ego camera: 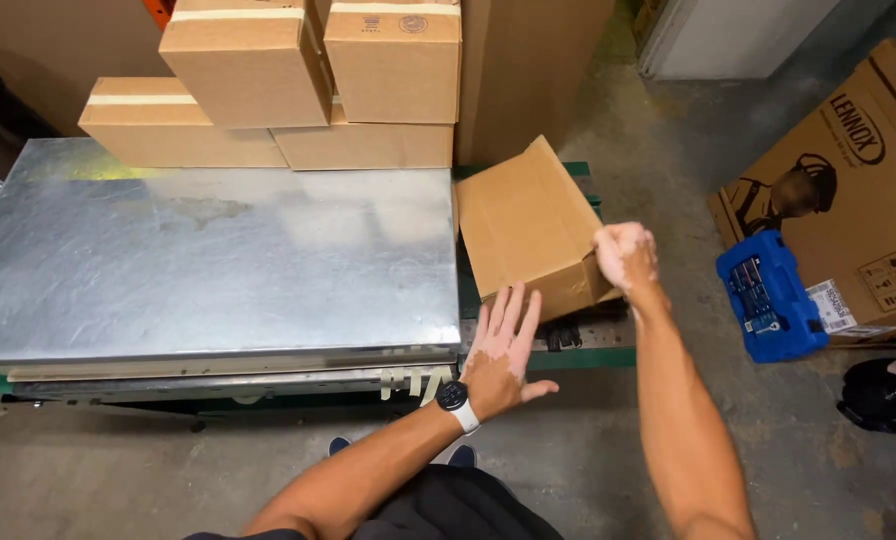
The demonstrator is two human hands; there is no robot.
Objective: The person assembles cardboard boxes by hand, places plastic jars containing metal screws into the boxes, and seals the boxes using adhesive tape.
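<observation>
Off the right end of the metal table (218, 250), a tilted cardboard box (528, 225) rests on the green bench edge. Right hand (625, 256) grips its near right corner, fingers closed on it. Left hand (501, 350) hovers flat, fingers spread, just below it.

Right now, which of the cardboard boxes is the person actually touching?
The tilted brown box off the metal table's right end; the right hand grips its corner. The stacked taped boxes behind the table sit untouched.
</observation>
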